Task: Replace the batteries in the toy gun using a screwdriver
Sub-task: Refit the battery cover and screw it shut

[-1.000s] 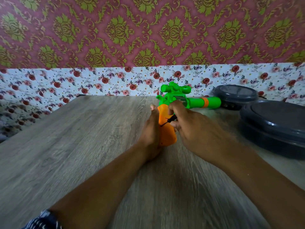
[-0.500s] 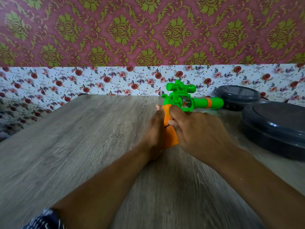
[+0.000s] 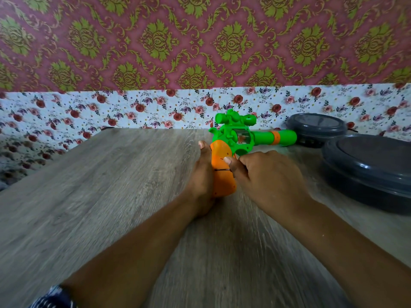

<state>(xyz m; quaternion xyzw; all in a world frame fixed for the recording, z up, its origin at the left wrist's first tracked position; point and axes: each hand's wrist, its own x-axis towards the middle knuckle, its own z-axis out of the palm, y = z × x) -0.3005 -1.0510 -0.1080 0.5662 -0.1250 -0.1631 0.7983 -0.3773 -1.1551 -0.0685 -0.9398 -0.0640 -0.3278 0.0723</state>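
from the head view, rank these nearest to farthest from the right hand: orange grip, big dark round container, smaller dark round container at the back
1. orange grip of the toy gun, touching the right hand on its left side.
2. big dark round container, on the table to its right.
3. smaller dark round container, at the back right by the wall.

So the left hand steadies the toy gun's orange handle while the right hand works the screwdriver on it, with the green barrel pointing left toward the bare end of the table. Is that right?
Not quite: the barrel of the toy gun points right, toward the dark round containers, as the head view shows. The rest holds: the left hand steadies the orange handle, and the right hand works the thin dark screwdriver on it.
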